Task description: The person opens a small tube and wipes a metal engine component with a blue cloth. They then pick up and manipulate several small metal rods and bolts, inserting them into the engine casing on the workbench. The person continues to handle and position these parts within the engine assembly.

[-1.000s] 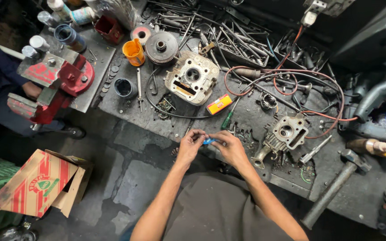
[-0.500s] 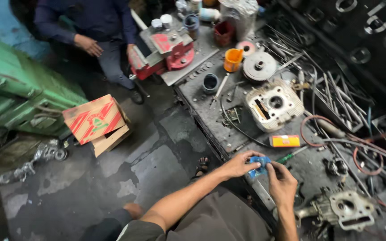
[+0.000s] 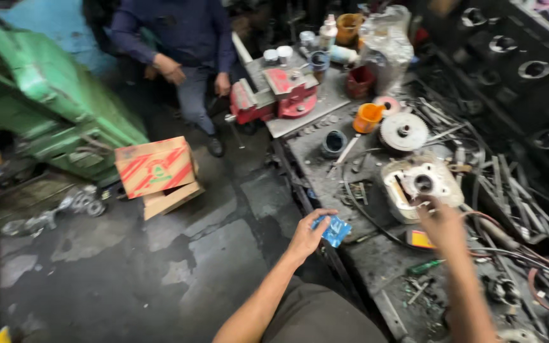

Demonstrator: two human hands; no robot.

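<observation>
My left hand [image 3: 308, 235] pinches a small blue packet [image 3: 333, 230] at the near edge of the dark workbench [image 3: 325, 166]. Farther right, my right hand [image 3: 441, 222] reaches over the bench and touches the pale metal engine cylinder block [image 3: 418, 185]; it is blurred and nothing shows in it. A small orange and yellow box [image 3: 420, 239] lies just below that hand.
A red bench vise [image 3: 276, 96], an orange cup [image 3: 368, 117], a round grey disc [image 3: 403, 131], cans and loose tools crowd the bench. A person in dark blue [image 3: 179, 44] stands beyond. A cardboard box [image 3: 157, 171] and green machine [image 3: 46, 95] sit on the floor at left.
My hands have separated: the left keeps the blue packet, the right has gone up to the cylinder block. The camera has swung further left, showing more floor.
</observation>
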